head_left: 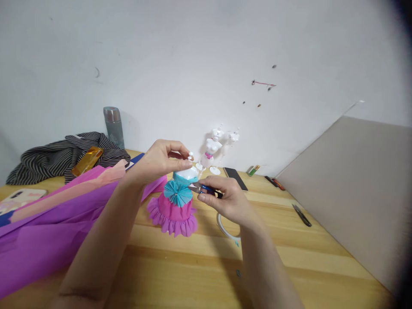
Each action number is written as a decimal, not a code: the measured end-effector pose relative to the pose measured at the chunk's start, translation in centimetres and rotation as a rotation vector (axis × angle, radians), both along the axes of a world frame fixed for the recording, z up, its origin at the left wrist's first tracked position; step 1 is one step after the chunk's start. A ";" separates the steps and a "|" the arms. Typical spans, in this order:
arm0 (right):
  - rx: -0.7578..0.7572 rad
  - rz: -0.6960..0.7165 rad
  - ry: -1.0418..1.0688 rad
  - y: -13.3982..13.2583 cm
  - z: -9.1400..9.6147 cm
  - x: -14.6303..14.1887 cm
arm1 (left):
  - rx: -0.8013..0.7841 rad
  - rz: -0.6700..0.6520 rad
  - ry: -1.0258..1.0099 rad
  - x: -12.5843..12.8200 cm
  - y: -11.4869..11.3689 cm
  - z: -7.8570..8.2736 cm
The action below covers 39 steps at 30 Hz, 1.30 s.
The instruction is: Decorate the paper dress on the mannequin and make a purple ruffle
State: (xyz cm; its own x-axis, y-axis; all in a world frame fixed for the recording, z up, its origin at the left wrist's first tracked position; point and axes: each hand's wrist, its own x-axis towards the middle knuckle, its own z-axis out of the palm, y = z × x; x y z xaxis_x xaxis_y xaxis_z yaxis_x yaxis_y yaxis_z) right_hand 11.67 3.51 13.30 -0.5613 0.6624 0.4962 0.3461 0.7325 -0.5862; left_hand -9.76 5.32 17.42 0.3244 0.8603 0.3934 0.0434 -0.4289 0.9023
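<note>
Paper in purple, pink and peach lies left of my grip. I see the left hand pinching the top of a white figure, thumb and fingers nearly together; the figure sits roughly upright between both hands. Below that pinch, the pink skirt, purple frill, blue fan and band are on; the bust looks bare. The right hand is wrapped around small scissors, blades at the band, contact unclear. I judge the skirt largely done, but can't tell how much remains above.

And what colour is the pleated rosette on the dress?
Turquoise blue; the pleated rosette shows best in the head view.
</note>
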 end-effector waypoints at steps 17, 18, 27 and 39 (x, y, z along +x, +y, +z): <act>0.040 -0.002 0.023 -0.3 0.3 -0.3 | 0.029 0.016 0.030 0.1 -0.1 0.0; 0.048 -0.001 0.030 -0.3 0.3 -0.2 | 0.029 0.016 0.031 0.2 -0.2 0.1; 0.054 -0.030 0.008 -0.4 0.3 -0.1 | 0.059 0.042 0.064 0.1 -0.3 0.0; -0.015 -0.058 -0.058 -0.9 0.8 0.5 | 0.054 0.046 0.075 0.1 -0.2 0.0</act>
